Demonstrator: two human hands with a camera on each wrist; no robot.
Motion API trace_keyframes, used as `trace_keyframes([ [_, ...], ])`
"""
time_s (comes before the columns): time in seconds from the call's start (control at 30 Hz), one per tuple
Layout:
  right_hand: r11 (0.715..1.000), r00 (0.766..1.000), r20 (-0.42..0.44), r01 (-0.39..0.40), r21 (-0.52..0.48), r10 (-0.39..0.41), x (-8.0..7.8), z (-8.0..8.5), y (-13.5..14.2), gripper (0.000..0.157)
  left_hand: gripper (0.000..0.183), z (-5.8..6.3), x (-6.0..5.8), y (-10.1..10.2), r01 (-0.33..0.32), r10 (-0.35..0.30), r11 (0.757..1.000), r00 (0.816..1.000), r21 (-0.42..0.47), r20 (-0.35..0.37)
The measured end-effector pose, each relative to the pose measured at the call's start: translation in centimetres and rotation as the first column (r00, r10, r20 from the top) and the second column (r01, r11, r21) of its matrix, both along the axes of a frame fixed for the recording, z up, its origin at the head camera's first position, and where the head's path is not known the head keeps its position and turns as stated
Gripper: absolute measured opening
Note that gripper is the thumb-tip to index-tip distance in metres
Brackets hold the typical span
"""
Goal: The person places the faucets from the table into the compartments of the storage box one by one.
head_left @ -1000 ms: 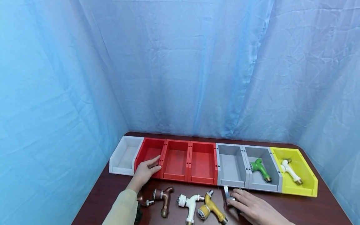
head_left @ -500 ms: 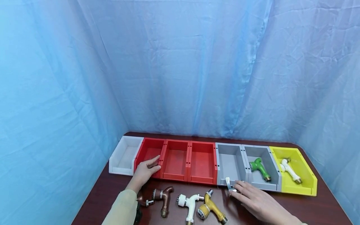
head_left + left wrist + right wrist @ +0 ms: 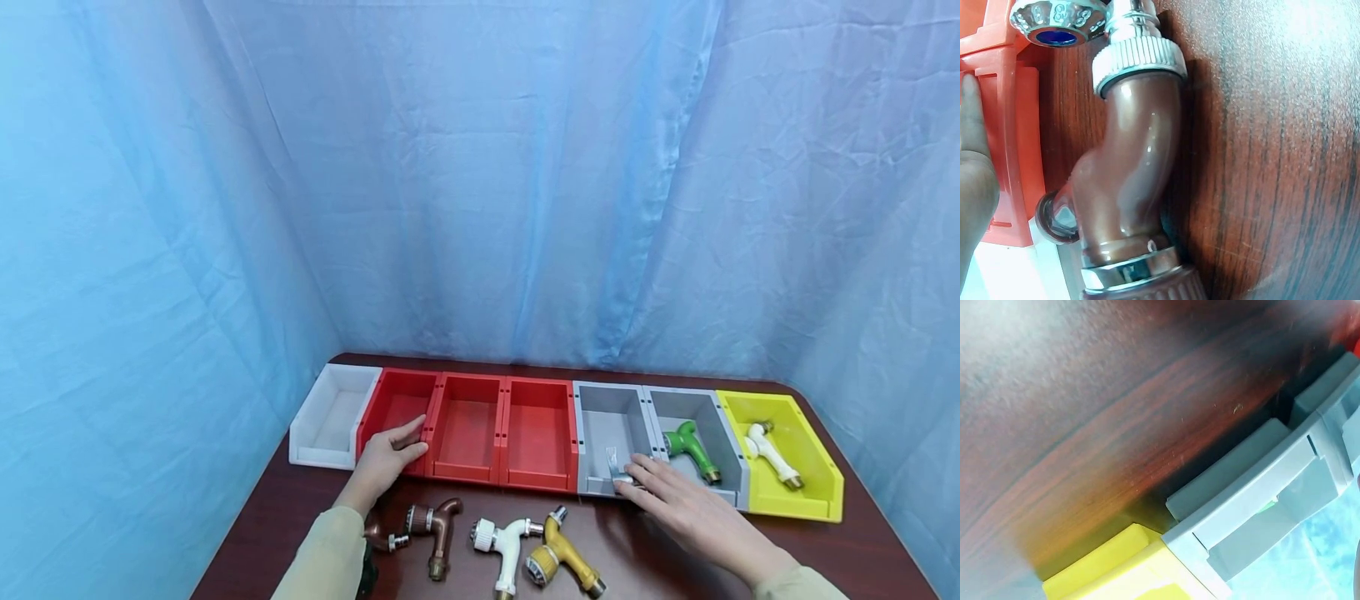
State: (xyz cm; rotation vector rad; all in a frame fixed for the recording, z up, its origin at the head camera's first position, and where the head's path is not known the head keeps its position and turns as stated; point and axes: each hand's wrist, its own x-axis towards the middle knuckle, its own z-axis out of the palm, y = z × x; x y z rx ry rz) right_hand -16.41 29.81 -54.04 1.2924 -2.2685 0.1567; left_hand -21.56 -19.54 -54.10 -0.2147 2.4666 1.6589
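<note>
Your right hand [image 3: 678, 504] has come up off the table [image 3: 630, 554] to the gray bin [image 3: 611, 404] ahead of its fingertips, and the silver tap [image 3: 613, 467] pinched in its fingers has gone with it. The tap is now at that bin's front lip, seemingly brought to the bin but not yet let go; whether it touches the lip, you can't tell. Your left hand [image 3: 386, 458] hasn't shifted: its index finger and thumb reach out straight at the side wall of the leftmost red bin [image 3: 405, 385]. Right of your right fingertips, a green tap [image 3: 695, 454] lies in the next gray bin [image 3: 678, 404], and farther right a white tap [image 3: 776, 458] lies in the yellow bin [image 3: 780, 406]. Left of your right hand and nearer you are a yellow tap [image 3: 566, 550] and another white tap [image 3: 511, 548]; two brown taps [image 3: 442, 537] lie just this side of your left hand. The front lip and the divider beside your right fingertips are the nearest obstacles.
</note>
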Motion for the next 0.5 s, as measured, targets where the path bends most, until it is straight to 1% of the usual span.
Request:
trace_keyframes([
  [0.07,0.999,0.999,0.022,0.026,0.019,-0.026,-0.2,0.2,0.1,0.052,0.055,0.0,0.0,0.0,0.002,-0.002,1.000,1.000,0.003,0.000],
  [0.3,0.996,0.992,0.093,0.078,0.048,-0.082,-0.8,0.4,0.4,0.058,0.056,0.0,0.1,-0.1,0.006,-0.006,1.000,1.000,0.000,-0.007],
  [0.4,0.992,0.989,0.097,0.111,0.053,-0.115,-1.1,0.5,0.4,0.060,0.057,0.0,0.0,-0.1,0.004,-0.004,1.000,1.000,0.001,-0.002],
  [0.5,0.993,0.989,0.096,0.110,0.050,-0.114,-1.4,0.6,0.2,0.061,0.057,0.0,0.0,-0.1,0.005,-0.005,1.000,1.000,-0.001,-0.001],
])
